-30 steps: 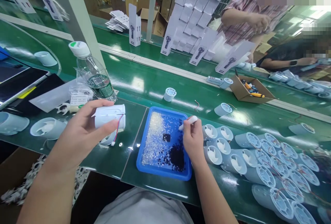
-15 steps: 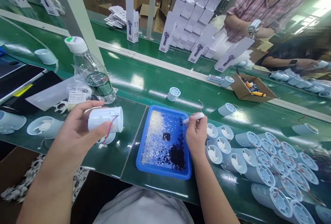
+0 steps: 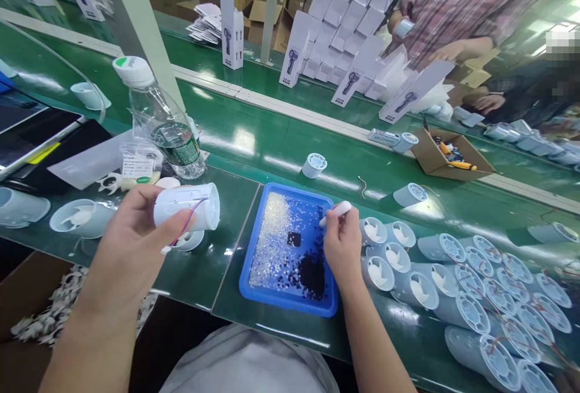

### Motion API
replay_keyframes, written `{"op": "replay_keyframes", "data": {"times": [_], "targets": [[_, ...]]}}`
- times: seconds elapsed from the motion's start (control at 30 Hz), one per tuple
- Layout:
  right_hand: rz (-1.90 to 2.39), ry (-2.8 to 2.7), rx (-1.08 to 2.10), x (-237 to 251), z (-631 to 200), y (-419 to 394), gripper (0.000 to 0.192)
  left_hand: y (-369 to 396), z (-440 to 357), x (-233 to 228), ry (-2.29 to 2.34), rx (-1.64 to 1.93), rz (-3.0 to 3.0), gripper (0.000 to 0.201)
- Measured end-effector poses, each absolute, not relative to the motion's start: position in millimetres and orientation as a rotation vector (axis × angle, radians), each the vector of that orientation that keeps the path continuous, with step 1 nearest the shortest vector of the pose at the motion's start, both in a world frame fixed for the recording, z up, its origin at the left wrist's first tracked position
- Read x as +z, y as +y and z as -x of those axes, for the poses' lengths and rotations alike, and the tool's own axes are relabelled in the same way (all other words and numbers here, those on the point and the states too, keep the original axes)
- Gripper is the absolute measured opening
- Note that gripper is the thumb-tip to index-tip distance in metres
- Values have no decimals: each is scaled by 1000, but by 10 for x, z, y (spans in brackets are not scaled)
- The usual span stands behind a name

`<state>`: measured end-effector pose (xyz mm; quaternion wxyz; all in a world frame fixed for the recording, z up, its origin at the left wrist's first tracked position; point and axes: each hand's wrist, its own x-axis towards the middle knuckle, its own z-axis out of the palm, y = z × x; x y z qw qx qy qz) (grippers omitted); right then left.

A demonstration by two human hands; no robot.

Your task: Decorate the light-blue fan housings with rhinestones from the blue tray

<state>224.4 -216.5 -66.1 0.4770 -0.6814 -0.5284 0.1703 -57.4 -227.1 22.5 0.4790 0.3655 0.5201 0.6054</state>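
Gleaming green bench [image 3: 272, 145] carries a blue tray [image 3: 290, 302] between the hands: left hand [image 3: 136, 242] grasps a white fan housing [image 3: 188, 205], right hand [image 3: 342, 245] pinches a white pen tool [image 3: 336, 211].

Only 1 view: a head-worn camera looking forward and down, close over the green bench [image 3: 235, 139]. The blue tray [image 3: 254, 284] sits low and centre. It faces across a conveyor toward stacked white boxes [image 3: 344, 0], which look somewhat stretched by the lens.
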Motion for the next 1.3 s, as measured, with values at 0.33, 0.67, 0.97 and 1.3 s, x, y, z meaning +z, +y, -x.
{"op": "replay_keyframes", "data": {"times": [0.33,0.67,0.97,1.3], "targets": [[1477,-1165,475,-505,-2160,-2315,20,-2293,476,257,933,1566,-525,19],[1491,-1373,535,-623,-2030,-2481,17,-2315,347,169,888,1491,-395,11],[1398,-1389,431,-522,-1972,-2530,13,-2336,171,81,922,1373,-483,16],[968,-1196,641,5,-1716,-2924,14,-2465,-50,67,900,1213,-661,21]]}}
